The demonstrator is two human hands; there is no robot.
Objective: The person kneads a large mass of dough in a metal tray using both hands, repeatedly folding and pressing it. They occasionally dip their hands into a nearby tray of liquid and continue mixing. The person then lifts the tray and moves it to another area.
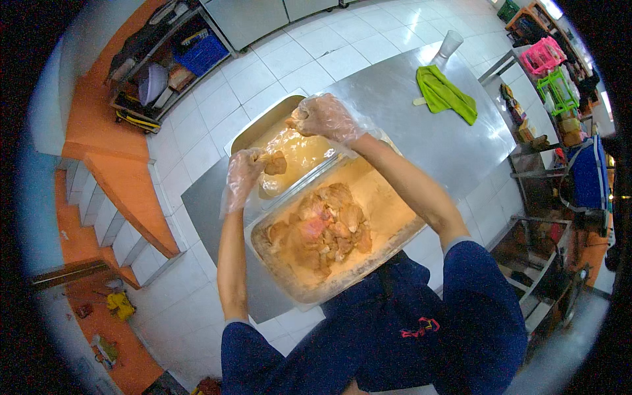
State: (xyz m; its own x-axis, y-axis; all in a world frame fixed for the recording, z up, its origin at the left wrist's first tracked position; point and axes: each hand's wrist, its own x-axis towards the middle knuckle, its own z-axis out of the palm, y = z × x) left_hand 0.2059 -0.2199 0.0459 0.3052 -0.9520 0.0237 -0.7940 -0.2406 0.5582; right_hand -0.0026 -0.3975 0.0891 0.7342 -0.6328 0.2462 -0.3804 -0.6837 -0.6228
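Observation:
Both my hands wear clear plastic gloves. My left hand (pixel 243 173) grips a piece of raw chicken (pixel 275 163) above the left part of a metal pan (pixel 242 139) of pale, wet marinade. Over the pan's far right side, my right hand (pixel 328 118) is closed on another chicken piece (pixel 298 122). Nearer my body, a second metal pan (pixel 291 294) holds orange-tinted flour (pixel 390 197) with a heap of chicken pieces (pixel 340 217) on it. The two pans stand side by side with their rims meeting.
The pans stand on a steel table (pixel 395 74). A green cloth (pixel 447 94) lies at its far right, near a clear plastic cup (pixel 450 43). Metal shelving (pixel 526 173) stands to the right. White-and-orange steps (pixel 113 217) and a shelf with a blue basket (pixel 202 54) are at left.

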